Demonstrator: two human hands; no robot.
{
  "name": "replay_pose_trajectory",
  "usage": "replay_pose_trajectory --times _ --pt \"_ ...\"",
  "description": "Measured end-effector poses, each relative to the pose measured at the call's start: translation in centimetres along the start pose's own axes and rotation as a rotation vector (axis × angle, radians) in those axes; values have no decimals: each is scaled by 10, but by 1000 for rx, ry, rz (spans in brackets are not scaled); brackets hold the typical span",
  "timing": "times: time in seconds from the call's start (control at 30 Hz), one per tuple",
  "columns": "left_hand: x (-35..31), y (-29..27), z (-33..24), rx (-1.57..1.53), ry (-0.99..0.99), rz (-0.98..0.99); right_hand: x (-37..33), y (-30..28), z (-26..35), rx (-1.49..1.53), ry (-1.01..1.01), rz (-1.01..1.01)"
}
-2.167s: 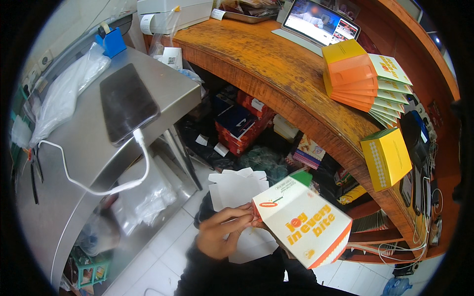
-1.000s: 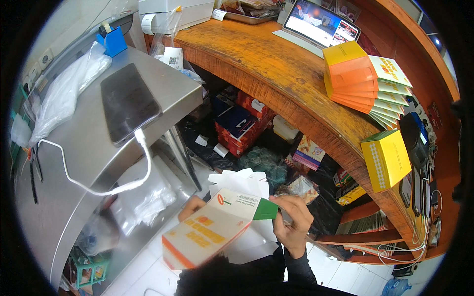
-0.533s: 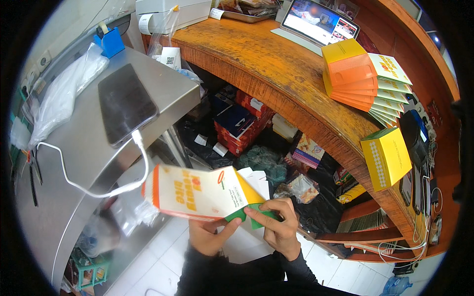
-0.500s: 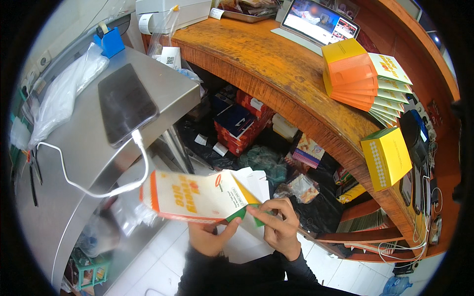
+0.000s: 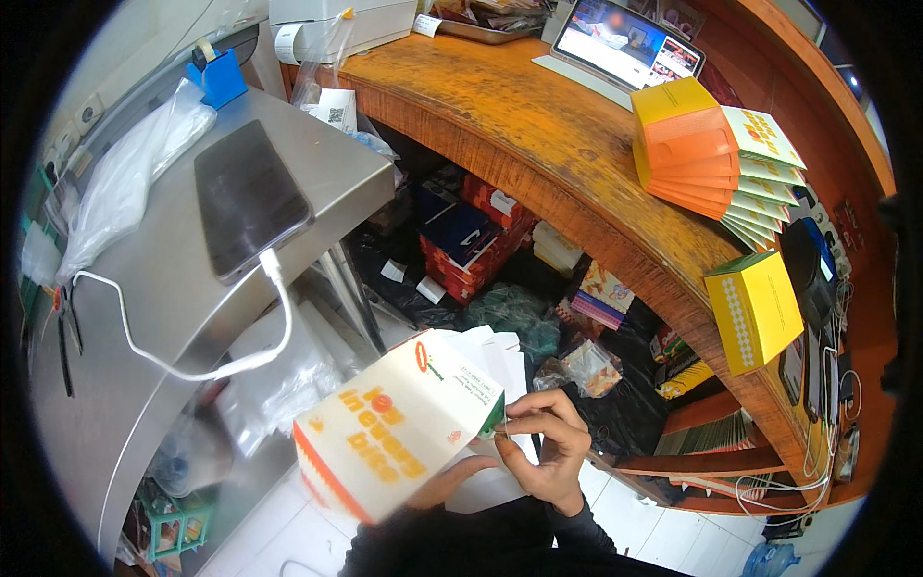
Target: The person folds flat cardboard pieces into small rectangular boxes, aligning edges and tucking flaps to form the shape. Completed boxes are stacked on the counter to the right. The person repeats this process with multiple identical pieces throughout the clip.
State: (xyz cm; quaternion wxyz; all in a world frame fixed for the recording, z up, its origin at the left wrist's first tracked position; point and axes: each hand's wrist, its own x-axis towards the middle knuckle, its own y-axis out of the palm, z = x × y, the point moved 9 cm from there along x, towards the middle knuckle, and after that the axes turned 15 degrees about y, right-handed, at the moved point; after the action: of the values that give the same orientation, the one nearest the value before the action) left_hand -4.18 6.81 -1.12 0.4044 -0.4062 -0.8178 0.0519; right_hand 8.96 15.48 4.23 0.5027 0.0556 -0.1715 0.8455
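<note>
A white paper food box [image 5: 380, 423] with orange edging and yellow lettering is tilted in front of me, low in the middle. My left hand [image 5: 450, 485] is closed round it from below; the thumb shows and the other fingers are hidden behind the box. At the box's right end my right hand [image 5: 550, 444] pinches the edge of a green flap [image 5: 493, 415] between thumb and forefinger. White papers or cards [image 5: 500, 363] stick up just behind the box.
A steel table [image 5: 322, 192] at left holds a phone [image 5: 252, 202] on a white cable and a blue tape dispenser [image 5: 221, 79]. The wooden desk [image 5: 538, 125] carries a tablet [image 5: 625, 43], nested orange-and-white boxes [image 5: 687, 144] and a yellow box [image 5: 755, 313]. Red boxes [image 5: 461, 260] sit beneath.
The box has turned, its left end swinging down and its printed face coming more into view. My left hand has moved lower behind it. My right fingers have curled into a tighter pinch.
</note>
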Motion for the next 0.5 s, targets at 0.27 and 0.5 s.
replay_pose_trajectory --times 0.27,0.5 --pt "-3 2 13 -195 -52 143 -7 4 21 -66 -163 27" --pt "-4 -4 17 -220 -74 104 -14 10 18 -10 -93 8"
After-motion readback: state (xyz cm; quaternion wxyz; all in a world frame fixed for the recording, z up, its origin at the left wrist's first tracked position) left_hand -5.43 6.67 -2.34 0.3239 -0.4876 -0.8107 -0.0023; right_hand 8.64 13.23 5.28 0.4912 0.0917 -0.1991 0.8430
